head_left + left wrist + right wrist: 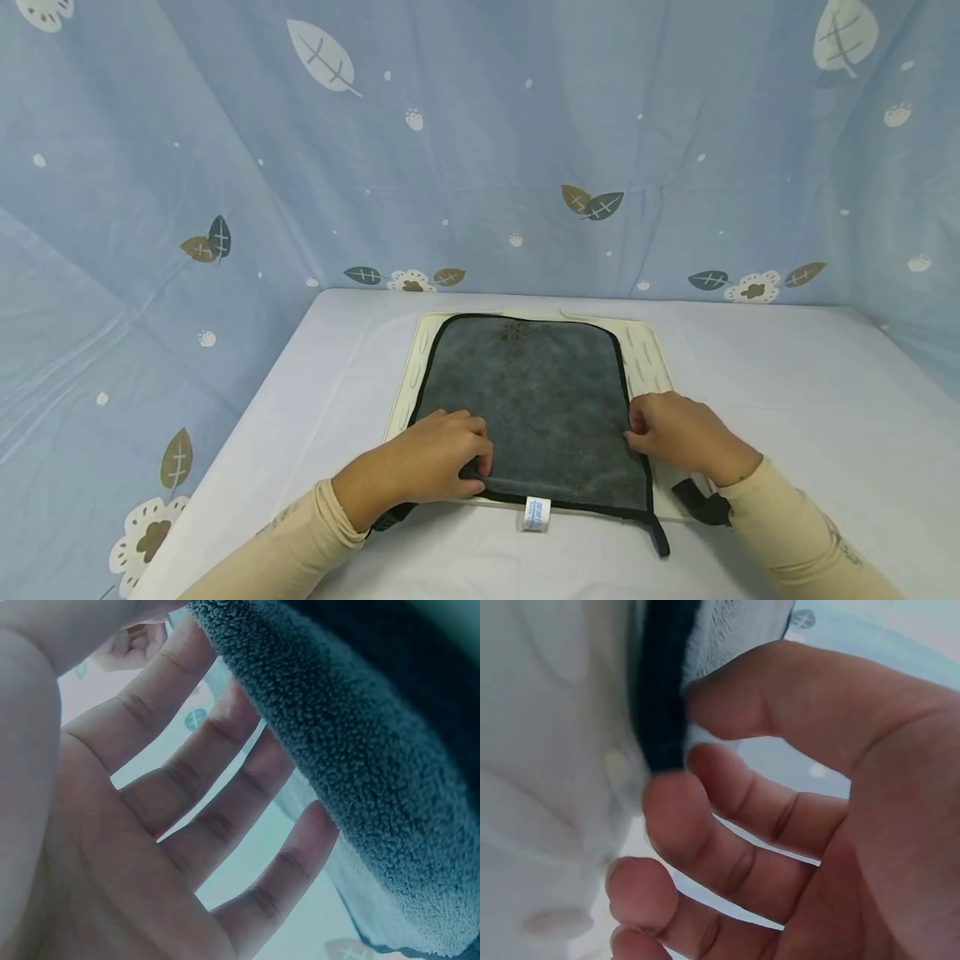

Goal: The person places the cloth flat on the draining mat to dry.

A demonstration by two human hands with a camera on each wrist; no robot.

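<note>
A dark grey towel (pixel 525 400) with black edging lies spread over a cream ribbed board (pixel 648 358). A white label (pixel 537 514) sticks out at its near edge, and a black loop hangs from its near right corner. My left hand (pixel 438 454) is at the near left part of the towel; thumb and index fingertips meet on it, the other fingers fairly straight against the fluffy pile (pixel 337 735). On the right side, my right hand (pixel 682 429) pinches the towel's black edge (pixel 664 690) between thumb and fingers. The towel's near left corner is hidden.
The board rests on a table (pixel 787 400) covered with a white cloth. Behind and beside the table hangs a blue curtain (pixel 480 150) with leaf and flower prints. A black strap (pixel 701 500) shows beside the right wrist.
</note>
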